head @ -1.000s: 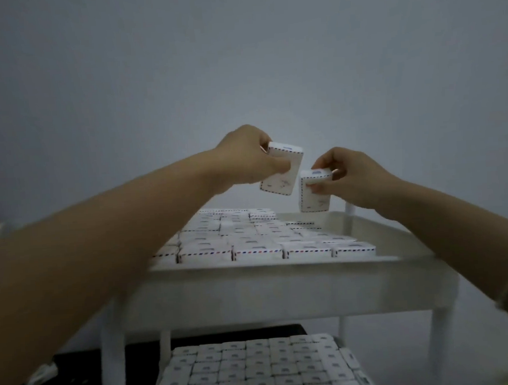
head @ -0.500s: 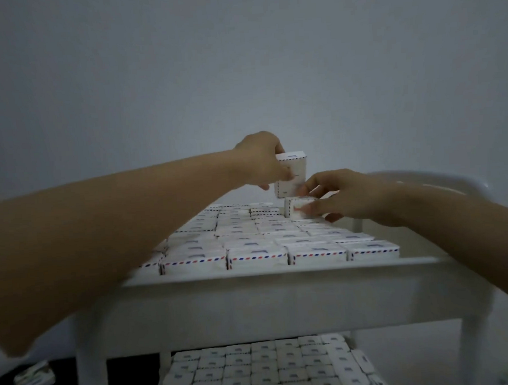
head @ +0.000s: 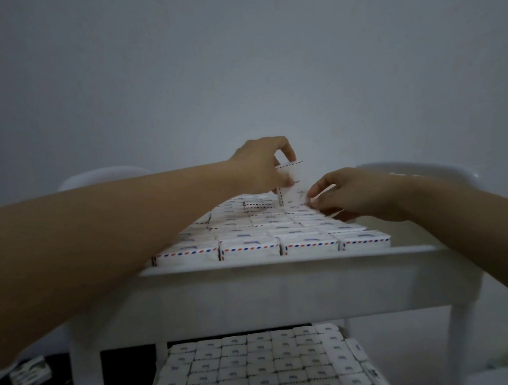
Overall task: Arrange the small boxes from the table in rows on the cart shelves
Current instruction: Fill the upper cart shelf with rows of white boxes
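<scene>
1. Pinched upright between thumb and curled fingers of left hand (head: 260,165): small box (head: 294,187), white card, red-blue dashed edges, over far end of top shelf (head: 281,263).
2. Beside it, right hand (head: 358,195) low over the shelf's far row, fingers bent; possibly touching a box, cannot tell, blurred.
3. Laid flat across that shelf: tight rows of boxes (head: 275,246).
4. Beneath that shelf: lower rows (head: 257,367), equally tight.

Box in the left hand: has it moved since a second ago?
Yes. The box in the left hand came down: before, it hung high above the rows of boxes on the top shelf; now its bottom edge is right at them.
</scene>
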The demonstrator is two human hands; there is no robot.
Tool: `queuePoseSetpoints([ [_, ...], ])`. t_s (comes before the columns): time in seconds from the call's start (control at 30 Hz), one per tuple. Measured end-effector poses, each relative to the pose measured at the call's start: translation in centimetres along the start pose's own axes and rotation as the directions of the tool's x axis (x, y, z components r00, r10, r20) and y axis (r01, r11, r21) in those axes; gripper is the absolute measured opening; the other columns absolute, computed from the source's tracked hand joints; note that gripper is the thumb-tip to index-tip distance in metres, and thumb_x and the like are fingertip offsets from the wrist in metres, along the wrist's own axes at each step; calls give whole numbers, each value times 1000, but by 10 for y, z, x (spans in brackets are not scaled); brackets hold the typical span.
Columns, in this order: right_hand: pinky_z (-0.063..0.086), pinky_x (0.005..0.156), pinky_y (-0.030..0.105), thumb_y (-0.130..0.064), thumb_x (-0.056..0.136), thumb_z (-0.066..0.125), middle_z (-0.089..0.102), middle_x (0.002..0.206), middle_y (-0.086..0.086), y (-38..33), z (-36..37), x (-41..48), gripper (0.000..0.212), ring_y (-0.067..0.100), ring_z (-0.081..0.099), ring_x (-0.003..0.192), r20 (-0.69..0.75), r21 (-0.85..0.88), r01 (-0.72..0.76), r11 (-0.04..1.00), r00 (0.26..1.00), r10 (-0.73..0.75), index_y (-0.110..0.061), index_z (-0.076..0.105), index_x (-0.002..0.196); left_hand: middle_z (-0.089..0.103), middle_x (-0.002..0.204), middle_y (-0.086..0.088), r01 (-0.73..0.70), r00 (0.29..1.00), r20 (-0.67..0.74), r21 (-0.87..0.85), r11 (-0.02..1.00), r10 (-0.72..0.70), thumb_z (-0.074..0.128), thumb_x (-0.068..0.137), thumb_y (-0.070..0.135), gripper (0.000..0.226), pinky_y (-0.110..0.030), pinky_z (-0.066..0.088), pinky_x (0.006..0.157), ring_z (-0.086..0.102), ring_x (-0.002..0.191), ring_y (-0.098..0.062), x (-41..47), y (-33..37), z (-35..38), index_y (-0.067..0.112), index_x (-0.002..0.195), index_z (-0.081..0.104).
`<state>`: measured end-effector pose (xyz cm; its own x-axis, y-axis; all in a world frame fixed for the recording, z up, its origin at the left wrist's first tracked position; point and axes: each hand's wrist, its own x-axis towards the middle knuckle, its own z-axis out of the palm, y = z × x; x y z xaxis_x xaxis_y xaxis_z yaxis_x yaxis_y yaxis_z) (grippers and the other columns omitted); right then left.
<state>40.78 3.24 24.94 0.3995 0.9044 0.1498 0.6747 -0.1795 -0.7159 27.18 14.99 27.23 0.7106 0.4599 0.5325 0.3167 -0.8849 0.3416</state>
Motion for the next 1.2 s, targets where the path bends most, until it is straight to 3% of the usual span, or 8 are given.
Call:
queuePoseSetpoints([
  [0.13,52,54,16,-7,93,61,69,107,9,1,0,-2,29,10,65,78,1,53,-63,997,998,63,-14,53,120,65,104,4,1,995,103,58,998,-7,71,86,23,33,-23,40,78,62,85,-10,1,-2,-2,28,117,58],
  [0.37,53,62,24,-14,94,61,66,107,4,0,5,-1,32,16,66,87,-64,-64,26,998,997,-31,-21,46,121,57,109,8,7,944,326,157,988,-58,58,95,25,25,-29,40,100,54,102,-12,3,-6,5,31,120,60],
  [0.5,58,78,45,-18,94,58,69,95,-5,-9,-7,-4,18,13,70,81,-421,-165,310,936,836,-351,-26,52,109,55,124,3,-32,918,392,239,971,-66,40,95,7,43,-29,37,104,51,117,-15,-1,-3,1,32,124,61],
  [0.6,58,77,47,-16,95,53,71,91,-5,-26,-6,-19,17,10,70,78,-504,-97,434,896,754,-420,-24,55,110,49,141,-1,-66,901,423,349,935,-95,34,92,2,56,-36,32,111,42,131,-22,-8,-1,-6,35,132,54],
  [0.73,55,65,34,-18,96,52,70,82,-6,-49,17,-44,14,5,67,67,-458,-107,515,851,734,-501,-24,58,107,58,128,3,-55,986,169,345,937,-4,39,93,4,50,-28,39,96,51,116,-15,-32,11,-39,29,135,49],
  [0.83,44,52,20,-12,95,50,65,68,-7,-71,41,-67,19,3,56,52,-412,-65,586,808,721,-556,-24,65,96,66,111,8,-40,996,-58,398,916,68,42,94,7,37,-26,41,84,56,102,-12,-71,17,-81,31,113,62],
  [1.03,40,51,17,-7,90,50,56,56,-10,-132,127,-115,26,4,48,46,-204,84,777,624,626,-753,-25,67,81,62,75,16,-78,908,-361,352,933,212,47,95,18,19,-9,36,54,59,61,2,-213,-6,-138,31,102,59],
  [1.2,46,58,24,-10,86,53,61,65,-8,-187,225,-128,21,7,56,54,49,85,838,539,536,-843,-26,67,84,62,74,5,141,802,-597,209,968,12,53,92,18,13,-29,46,51,60,53,-13,-339,-100,-137,29,98,58],
])
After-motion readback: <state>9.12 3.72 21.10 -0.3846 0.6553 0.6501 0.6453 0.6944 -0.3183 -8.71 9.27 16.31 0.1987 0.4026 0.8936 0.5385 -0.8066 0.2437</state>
